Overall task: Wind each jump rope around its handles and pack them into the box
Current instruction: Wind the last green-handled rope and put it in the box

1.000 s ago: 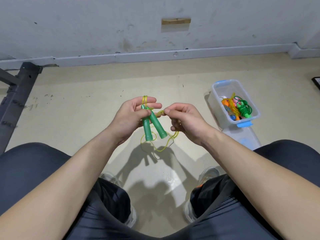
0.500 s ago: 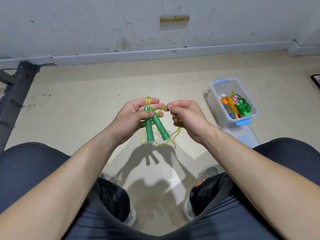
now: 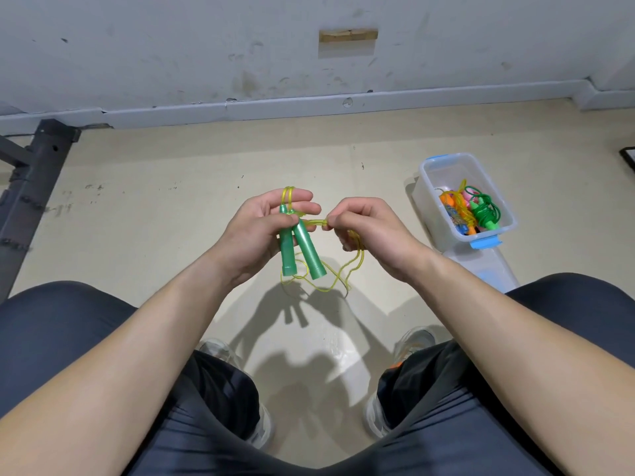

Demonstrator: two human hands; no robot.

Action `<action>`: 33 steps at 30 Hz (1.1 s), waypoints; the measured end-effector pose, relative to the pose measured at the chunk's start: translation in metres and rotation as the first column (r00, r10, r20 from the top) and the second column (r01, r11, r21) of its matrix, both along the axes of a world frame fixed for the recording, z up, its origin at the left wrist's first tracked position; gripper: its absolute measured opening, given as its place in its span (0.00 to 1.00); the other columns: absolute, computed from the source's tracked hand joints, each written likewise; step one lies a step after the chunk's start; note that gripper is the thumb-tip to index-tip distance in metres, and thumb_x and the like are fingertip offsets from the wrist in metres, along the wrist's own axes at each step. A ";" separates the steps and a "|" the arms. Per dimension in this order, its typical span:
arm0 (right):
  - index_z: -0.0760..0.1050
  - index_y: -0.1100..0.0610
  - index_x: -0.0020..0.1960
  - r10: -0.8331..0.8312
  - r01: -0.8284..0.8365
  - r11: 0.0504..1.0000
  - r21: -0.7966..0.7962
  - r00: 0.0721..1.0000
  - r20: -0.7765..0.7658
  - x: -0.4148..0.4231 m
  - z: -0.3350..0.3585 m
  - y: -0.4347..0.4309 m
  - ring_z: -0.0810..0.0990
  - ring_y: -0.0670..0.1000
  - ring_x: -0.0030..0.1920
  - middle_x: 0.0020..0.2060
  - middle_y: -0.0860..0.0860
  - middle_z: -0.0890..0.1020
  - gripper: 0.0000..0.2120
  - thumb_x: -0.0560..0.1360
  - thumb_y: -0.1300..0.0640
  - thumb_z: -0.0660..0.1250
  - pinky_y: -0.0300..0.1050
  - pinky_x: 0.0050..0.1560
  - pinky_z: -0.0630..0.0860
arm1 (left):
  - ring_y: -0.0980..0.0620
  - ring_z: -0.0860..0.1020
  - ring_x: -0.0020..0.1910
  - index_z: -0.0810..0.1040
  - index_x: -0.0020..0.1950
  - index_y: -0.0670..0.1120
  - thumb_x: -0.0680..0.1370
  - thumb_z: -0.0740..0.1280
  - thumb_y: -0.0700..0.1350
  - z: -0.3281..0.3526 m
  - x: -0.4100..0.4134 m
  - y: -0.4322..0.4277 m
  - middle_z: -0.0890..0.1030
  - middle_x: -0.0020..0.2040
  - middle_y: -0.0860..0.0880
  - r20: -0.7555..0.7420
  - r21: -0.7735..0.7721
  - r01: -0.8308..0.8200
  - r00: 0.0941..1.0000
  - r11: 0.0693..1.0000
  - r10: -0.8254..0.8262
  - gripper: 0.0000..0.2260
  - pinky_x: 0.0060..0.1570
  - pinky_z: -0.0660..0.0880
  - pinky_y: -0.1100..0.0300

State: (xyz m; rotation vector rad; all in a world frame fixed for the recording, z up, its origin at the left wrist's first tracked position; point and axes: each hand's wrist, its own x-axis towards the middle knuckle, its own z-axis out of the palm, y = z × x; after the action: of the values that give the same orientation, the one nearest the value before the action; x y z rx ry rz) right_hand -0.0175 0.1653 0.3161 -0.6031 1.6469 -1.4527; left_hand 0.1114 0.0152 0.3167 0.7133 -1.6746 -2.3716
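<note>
Pale, scuffed floor (image 3: 165, 214) runs up to a grey wall (image 3: 171, 46) ahead of you, and you sit above it with your knees apart. Your left hand (image 3: 256, 235) grips the two green handles (image 3: 299, 249) side by side. The thumb is pressed across their upper ends, the fingers are curled behind, and the butt ends point down towards you. Your right hand (image 3: 371, 231) pinches the yellow rope (image 3: 323, 281) between thumb and forefinger just beside the tops of the handles. Its other fingers are curled in over more cord bunched in the palm. A loop or two of yellow already sits around the handle tops and over your left fingertips, but most of the cord hangs in slack loops below the handles. I judge this winding to be only just started. You have many turns to lay before the tail can be tucked. To your right, well apart from your hands, the clear box (image 3: 427, 207) with blue clips stands open on the floor. It already holds several wound ropes (image 3: 470, 211) in orange, pink and green, though I cannot count them exactly. Its pale lid (image 3: 494, 269) lies at the near end, and whether the box touches it I cannot tell. So part of the packing is done. This green-handled rope has yet to be finished and carried across to the box. I cannot tell whether more ropes wait outside the view.
</note>
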 end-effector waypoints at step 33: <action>0.81 0.61 0.46 0.006 -0.005 1.000 0.027 1.000 -0.019 -0.004 0.004 0.002 0.78 0.46 0.33 0.31 0.51 0.81 0.04 0.79 0.65 0.69 0.40 0.36 0.73 | 0.49 0.74 0.36 0.81 0.48 0.43 0.74 0.62 0.34 0.003 -0.001 0.013 0.75 0.39 0.47 0.029 0.047 0.248 0.968 0.968 -0.250 0.09 0.39 0.73 0.59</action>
State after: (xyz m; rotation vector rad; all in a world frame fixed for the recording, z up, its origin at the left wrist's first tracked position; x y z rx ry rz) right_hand -0.0218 0.1678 0.3204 -0.6075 1.6752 -1.4226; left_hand 0.1105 0.0283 0.3198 0.5830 -1.8302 -2.5831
